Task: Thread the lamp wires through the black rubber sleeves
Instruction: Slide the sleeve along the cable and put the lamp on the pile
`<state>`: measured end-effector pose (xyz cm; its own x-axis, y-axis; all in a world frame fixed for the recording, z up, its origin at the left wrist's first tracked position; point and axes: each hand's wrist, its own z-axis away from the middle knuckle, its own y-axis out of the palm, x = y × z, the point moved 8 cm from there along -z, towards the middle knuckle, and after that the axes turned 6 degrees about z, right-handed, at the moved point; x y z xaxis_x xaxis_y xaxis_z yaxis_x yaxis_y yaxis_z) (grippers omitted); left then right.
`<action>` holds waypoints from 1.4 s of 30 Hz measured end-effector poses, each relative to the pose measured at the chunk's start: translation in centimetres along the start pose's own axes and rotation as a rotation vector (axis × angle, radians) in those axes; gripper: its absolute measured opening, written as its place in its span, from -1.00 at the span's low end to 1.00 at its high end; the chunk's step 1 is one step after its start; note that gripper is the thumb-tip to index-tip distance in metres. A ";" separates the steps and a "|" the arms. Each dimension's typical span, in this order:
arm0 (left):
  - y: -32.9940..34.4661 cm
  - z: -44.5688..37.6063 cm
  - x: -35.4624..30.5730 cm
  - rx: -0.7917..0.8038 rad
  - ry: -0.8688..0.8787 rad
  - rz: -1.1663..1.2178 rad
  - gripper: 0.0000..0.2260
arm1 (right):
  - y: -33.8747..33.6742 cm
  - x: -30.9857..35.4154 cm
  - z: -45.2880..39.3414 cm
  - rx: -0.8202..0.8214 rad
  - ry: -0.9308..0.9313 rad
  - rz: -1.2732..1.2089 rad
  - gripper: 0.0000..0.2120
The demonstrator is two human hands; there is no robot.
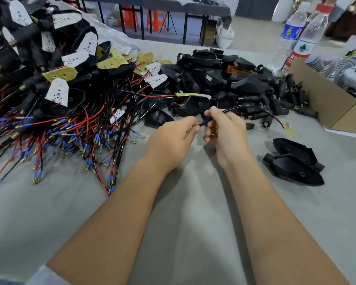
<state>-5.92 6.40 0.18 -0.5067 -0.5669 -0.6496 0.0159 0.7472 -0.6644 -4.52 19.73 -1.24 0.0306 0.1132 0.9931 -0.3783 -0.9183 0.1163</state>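
Over the middle of the grey table my left hand (173, 138) pinches the near end of a black lamp wire (253, 109). My right hand (224, 130) grips the same wire just beside it, where a short black rubber sleeve (206, 121) sits between the two hands. The wire arcs off to the right and ends in a small yellow LED board (288, 129) lying on the table. How far the wire reaches into the sleeve is hidden by my fingers.
A big tangle of wired lamps with red and black leads (74, 124) fills the left. A heap of black housings and sleeves (230, 83) lies behind my hands. Two black shells (296, 163) sit at right, near a cardboard box (327, 99) and water bottles (300, 40).
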 end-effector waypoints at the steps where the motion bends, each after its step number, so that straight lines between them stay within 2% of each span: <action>1: -0.3 0.0 -0.2 -0.026 0.016 0.010 -0.82 | 0.7 0.0 0.2 0.050 -0.005 0.047 -0.79; 4: -1.9 0.1 -0.7 -0.197 0.035 0.026 -0.79 | 1.9 0.2 0.8 0.112 -0.042 0.138 -0.75; 6: -3.6 0.3 -0.5 -0.361 0.025 0.053 -0.75 | 1.9 0.1 0.8 0.100 -0.037 0.107 -0.74; 8: -4.4 0.3 0.4 -0.414 -0.028 0.000 -0.79 | 1.5 -0.2 0.7 0.074 -0.006 0.044 -0.75; 9: -4.4 0.1 1.1 -0.383 -0.077 -0.071 -0.81 | 1.4 -0.3 0.6 0.065 0.006 0.022 -0.75; 11: -3.6 -0.1 2.4 -0.274 -0.171 -0.188 -0.70 | 1.1 -0.4 0.6 0.057 0.013 -0.002 -0.74; 13: -3.1 -0.1 2.9 -0.229 -0.190 -0.184 -0.60 | 1.0 -0.5 0.6 0.049 0.013 -0.019 -0.74; 19: -3.8 0.2 0.5 -0.342 0.070 0.017 -0.71 | 0.4 -0.3 0.7 0.007 0.002 -0.053 -0.71; 24: -3.4 0.2 0.8 -0.322 0.008 0.098 -0.74 | 0.4 -0.1 0.7 -0.013 -0.007 -0.021 -0.73; 28: -3.2 0.0 0.8 -0.292 0.003 0.155 -0.79 | 0.9 0.0 0.8 0.041 -0.015 0.020 -0.93; 33: -2.2 -0.1 0.5 -0.198 0.012 0.213 -0.76 | 1.3 0.1 1.0 0.081 -0.063 0.114 -0.89; 40: -2.7 -0.1 0.5 -0.233 -0.009 0.187 -0.80 | 1.5 0.0 1.0 0.092 -0.069 0.119 -0.87; 42: -2.9 -0.2 1.0 -0.246 -0.045 0.126 -0.71 | 1.3 -0.2 0.7 0.062 -0.066 0.121 -0.87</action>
<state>-6.65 3.75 1.59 -0.4752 -0.4752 -0.7405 -0.1365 0.8712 -0.4715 -4.35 18.20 -1.24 0.0501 -0.0227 0.9985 -0.3255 -0.9455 -0.0052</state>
